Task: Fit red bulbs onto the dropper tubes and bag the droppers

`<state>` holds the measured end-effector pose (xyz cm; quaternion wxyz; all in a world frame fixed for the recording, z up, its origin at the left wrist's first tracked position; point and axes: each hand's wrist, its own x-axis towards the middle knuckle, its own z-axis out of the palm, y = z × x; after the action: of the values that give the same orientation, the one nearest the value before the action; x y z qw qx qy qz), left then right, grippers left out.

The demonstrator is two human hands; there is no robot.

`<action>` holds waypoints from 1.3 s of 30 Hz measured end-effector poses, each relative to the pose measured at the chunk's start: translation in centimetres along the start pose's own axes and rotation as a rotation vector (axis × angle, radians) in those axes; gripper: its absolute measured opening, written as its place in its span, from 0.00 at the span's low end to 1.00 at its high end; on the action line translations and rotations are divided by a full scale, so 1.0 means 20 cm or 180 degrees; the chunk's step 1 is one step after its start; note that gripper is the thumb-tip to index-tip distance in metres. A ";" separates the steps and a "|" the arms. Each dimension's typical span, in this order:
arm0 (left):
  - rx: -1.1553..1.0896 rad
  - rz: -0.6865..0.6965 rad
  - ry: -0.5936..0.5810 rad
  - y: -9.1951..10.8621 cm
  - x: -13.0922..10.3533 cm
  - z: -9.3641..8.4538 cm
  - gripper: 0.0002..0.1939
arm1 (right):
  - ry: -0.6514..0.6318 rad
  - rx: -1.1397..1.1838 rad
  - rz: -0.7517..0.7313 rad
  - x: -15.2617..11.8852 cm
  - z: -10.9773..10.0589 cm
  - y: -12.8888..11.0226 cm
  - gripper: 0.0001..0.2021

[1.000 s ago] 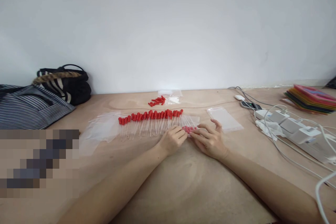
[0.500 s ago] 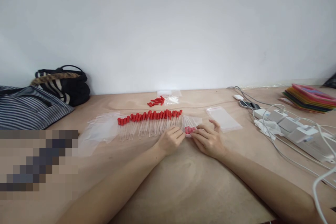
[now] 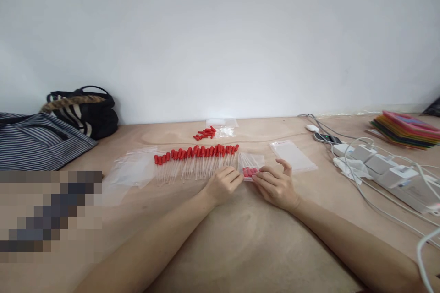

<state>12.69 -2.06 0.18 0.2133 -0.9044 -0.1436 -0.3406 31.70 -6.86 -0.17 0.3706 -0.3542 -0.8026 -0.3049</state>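
Observation:
A small clear zip bag [image 3: 251,159] lies on the table with several red-bulbed droppers inside, their bulbs toward me and their thin tubes pointing away. My left hand [image 3: 225,182] is closed on the bag's near left corner, fingers pinched. My right hand [image 3: 277,186] pinches the near right part of its edge, the index finger raised and bent. Left of the bag, a long row of droppers [image 3: 195,153] with red rubber bulbs and clear tubes lies side by side, bulbs toward the wall.
Loose red bulbs [image 3: 205,133] lie beside a clear bag [image 3: 225,127] near the wall. Flat plastic bags [image 3: 134,167] are at left, another bag stack [image 3: 295,155] at right. Farther right are a power strip with chargers [image 3: 388,169], cables and coloured folders [image 3: 407,130]. Striped bags [image 3: 44,142] stand at left.
Both hands stay at the bag's near edge. The right hand has shifted slightly, and the bag with its droppers lies a little flatter.

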 end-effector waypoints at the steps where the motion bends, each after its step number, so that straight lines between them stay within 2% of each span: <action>1: -0.0014 0.0024 -0.0007 0.00 0.00 0.00 0.12 | 0.0012 0.0015 -0.0022 0.00 0.00 0.00 0.07; 7: -0.0135 0.0042 -0.0065 0.00 0.00 0.00 0.15 | 0.0079 -0.0027 -0.0019 0.00 -0.01 0.01 0.05; 10: -0.0196 -0.0022 -0.0080 0.00 0.01 0.00 0.16 | 0.0019 -0.0049 0.0114 0.01 -0.01 0.01 0.02; 16: -0.0193 0.0074 -0.0158 0.01 0.01 0.01 0.16 | -0.0100 0.0055 0.0451 0.00 0.01 0.00 0.04; 23: -0.0287 -0.0132 0.0010 -0.01 0.00 0.01 0.15 | -0.0233 0.0177 0.0487 -0.02 -0.02 0.06 0.06; 26: -0.0256 -0.0134 0.0020 -0.01 0.00 0.01 0.14 | -0.0167 0.0215 0.0471 -0.03 -0.03 0.06 0.05; 30: -0.0268 -0.0089 -0.0014 -0.01 0.00 0.01 0.13 | -0.0078 0.0130 0.0321 -0.02 -0.02 0.04 0.03; 39: -0.0317 0.0054 -0.0133 0.01 0.01 0.03 0.16 | -0.0266 -0.0147 0.0319 0.02 0.03 -0.01 0.03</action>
<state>13.20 -1.97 -0.08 0.1679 -0.9220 -0.1232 -0.3265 31.19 -6.39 -0.24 0.3432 -0.4148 -0.7914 -0.2893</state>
